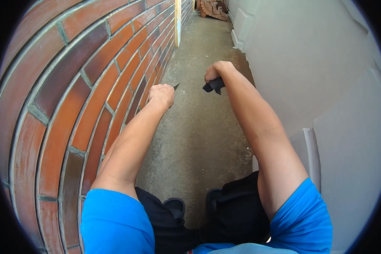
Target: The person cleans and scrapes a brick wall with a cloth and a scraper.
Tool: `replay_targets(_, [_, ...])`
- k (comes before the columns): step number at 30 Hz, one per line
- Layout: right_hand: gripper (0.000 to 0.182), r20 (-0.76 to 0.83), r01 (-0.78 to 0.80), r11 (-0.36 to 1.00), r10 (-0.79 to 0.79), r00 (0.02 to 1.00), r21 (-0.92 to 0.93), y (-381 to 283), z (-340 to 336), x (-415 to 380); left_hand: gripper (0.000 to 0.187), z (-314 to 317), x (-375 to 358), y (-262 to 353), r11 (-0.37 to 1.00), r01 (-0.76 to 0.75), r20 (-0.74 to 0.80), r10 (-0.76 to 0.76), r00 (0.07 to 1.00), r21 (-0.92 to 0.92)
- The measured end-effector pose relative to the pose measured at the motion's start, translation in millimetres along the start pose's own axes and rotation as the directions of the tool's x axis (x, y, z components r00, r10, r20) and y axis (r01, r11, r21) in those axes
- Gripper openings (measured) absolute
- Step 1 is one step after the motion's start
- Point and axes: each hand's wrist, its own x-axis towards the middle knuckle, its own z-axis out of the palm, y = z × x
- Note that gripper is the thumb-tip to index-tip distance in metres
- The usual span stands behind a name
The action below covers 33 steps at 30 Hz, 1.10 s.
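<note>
My left hand (161, 95) is closed in a fist close beside the brick wall (95, 108). From its right side sticks the tip of a thin, dark pointed piece (176, 86); the rest is hidden in the fist. Over the walkway, my right hand (216, 71) is bent down at the wrist with its fingers curled. A black object (214, 86) hangs under it, gripped partly out of sight, and its kind is not clear. The two hands are apart, with bare concrete floor between them.
A narrow concrete floor (194, 139) runs between the bricks and a pale grey wall (309, 63). A light wooden strip (178, 25) stands upright against the bricks. At the far end lies a carved reddish-brown piece (213, 9). My shoe (175, 207) shows below.
</note>
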Motion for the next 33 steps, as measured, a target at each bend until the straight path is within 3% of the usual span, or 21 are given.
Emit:
replay_targets(10, [0.034, 0.008, 0.003, 1.000, -0.003, 1.000, 0.012, -0.6, 1.0, 1.5, 0.023, 6.4, 5.0, -0.5, 1.000, -0.002, -0.035, 0.002, 0.999, 0.004])
replay_targets(13, [0.035, 0.133, -0.030, 0.998, 0.024, 0.991, 0.049, 3.7, 3.2, 20.2, 0.023, 4.7, 4.0, -0.4, 1.000, 0.008, -0.026, -0.008, 1.000, 0.002])
replay_targets(22, [0.037, -0.020, -0.005, 1.000, 0.004, 1.000, -0.015, 1.3, 4.7, 2.3, 0.024, 2.5, 3.3, -1.1, 1.000, 0.011, -0.013, -0.011, 1.000, -0.007])
replay_targets(31, [0.035, 0.009, -0.016, 1.000, 0.016, 1.000, -0.023, -1.8, 5.2, -7.0, 0.025, -4.6, -1.0, -1.6, 1.000, 0.013, 0.012, -0.013, 1.000, -0.010])
replay_targets(33, [0.037, -0.087, 0.009, 1.000, -0.009, 0.996, -0.001, 1.2, 8.3, 1.9, 0.025, -2.0, -1.5, -3.6, 1.000, 0.011, 0.007, -0.011, 1.000, -0.019])
